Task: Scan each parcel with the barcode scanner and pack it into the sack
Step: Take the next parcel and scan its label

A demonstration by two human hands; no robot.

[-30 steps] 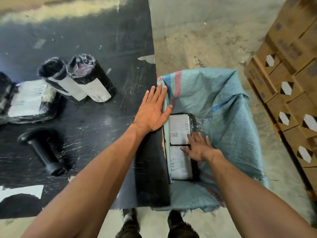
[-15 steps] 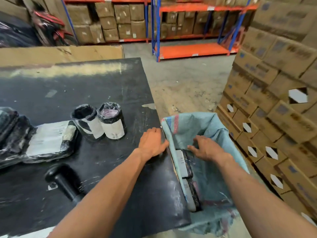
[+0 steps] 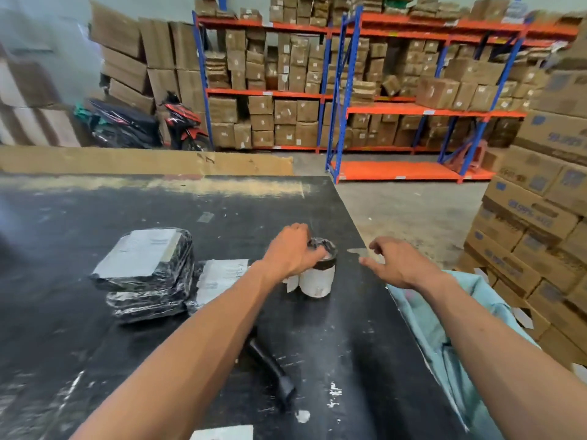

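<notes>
Two black-wrapped cylindrical parcels with white labels stand side by side on the black table [image 3: 333, 328]. My left hand [image 3: 290, 252] grips the top of the right cylinder parcel [image 3: 317, 279]; the other cylinder is mostly hidden behind my wrist. My right hand [image 3: 397, 265] hovers open just right of them, above the table's edge. The black barcode scanner [image 3: 270, 366] lies on the table under my left forearm. A stack of flat black-wrapped parcels [image 3: 146, 274] with white labels sits to the left, and another flat labelled parcel [image 3: 222, 276] lies beside it. The light blue sack [image 3: 444, 338] hangs at the table's right edge.
Stacks of cardboard boxes [image 3: 533, 236] stand close on the right of the sack. Orange and blue shelving [image 3: 349, 100] full of boxes fills the back. A parked motorbike [image 3: 181, 122] stands at the back left. A cardboard sheet [image 3: 143, 160] lines the table's far edge.
My right hand has come out of the sack and up to the table's edge. My left hand left the sack's rim and took hold of a cylinder parcel. The view tilted upward.
</notes>
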